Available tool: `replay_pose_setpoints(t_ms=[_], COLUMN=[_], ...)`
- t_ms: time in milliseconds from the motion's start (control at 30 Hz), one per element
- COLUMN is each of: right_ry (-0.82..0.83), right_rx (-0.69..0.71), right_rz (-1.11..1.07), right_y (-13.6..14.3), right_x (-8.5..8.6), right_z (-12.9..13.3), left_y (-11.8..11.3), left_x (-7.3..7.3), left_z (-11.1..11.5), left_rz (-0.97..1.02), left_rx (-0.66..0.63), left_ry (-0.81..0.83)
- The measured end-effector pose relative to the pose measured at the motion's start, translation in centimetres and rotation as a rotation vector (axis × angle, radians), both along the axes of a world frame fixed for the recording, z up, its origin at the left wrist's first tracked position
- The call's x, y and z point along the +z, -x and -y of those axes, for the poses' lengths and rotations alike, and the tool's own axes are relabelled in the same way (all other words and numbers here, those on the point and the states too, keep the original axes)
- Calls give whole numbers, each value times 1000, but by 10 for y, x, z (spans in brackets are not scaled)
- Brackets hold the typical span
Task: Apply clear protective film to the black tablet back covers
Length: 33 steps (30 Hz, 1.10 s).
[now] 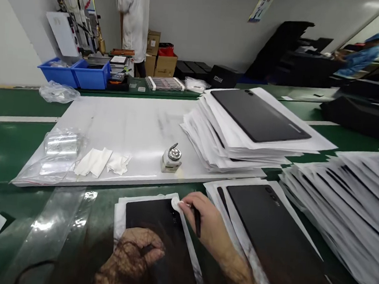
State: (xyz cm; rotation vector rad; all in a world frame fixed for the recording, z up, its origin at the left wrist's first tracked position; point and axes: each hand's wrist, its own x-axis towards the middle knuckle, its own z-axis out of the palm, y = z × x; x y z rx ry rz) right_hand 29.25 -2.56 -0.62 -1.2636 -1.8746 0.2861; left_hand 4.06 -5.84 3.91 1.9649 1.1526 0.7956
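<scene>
A dark tablet [157,220] lies back up on white paper on the green bench in front of me. My right hand [208,220] pinches a small round white pad [176,203] against its top right corner, near the camera. A slim dark stick [197,222] is also tucked in that hand's fingers. Over the tablet's left side sits my left hand [136,251], its fingers curled towards the thumb. Dark strands partly cover it, and I cannot see whether it holds anything. Right of my hands, another dark tablet [268,227] rests on paper.
Behind the tablets lies a white board [123,110] with a small metal-topped bottle [171,158], crumpled white wipes [94,161] and a clear plastic bag [59,153]. Paper-interleaved tablets [257,116] are stacked on its right. Blue bins [91,74] and a person in white [133,19] are farther back.
</scene>
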Motion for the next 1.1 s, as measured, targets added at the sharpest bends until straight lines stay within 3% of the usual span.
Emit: replay_pose_setpoints(t_ms=[100,233,400,533,667,833,967,1033,1100], right_ry=[21,44,66,75,108,73,162,158,91], right_rx=[18,5,77,58,249,135,328,247,67], right_rz=[53,58,72,90,177,217,273,343,388], right_y=[7,10,4,1,-6,-4,-7,-15,-21], right_x=[-27,-36,-31,-27,-16,-11,-9,-3,8], right_z=[6,-6,-6,-2,4,4,8,6,-2], left_y=[1,3,4,3,2,2,6,8,8], left_x=[2,0,2,-1,-6,-8,-9,-7,-1], left_z=[-1,-1,-1,-1,0,1,4,5,5], left_rz=[17,33,76,127,191,180,126,53,37], left_rx=[-71,-126,-131,-123,-110,-90,-77,-25,26], left_ry=[49,98,142,128,120,132,195,289,387])
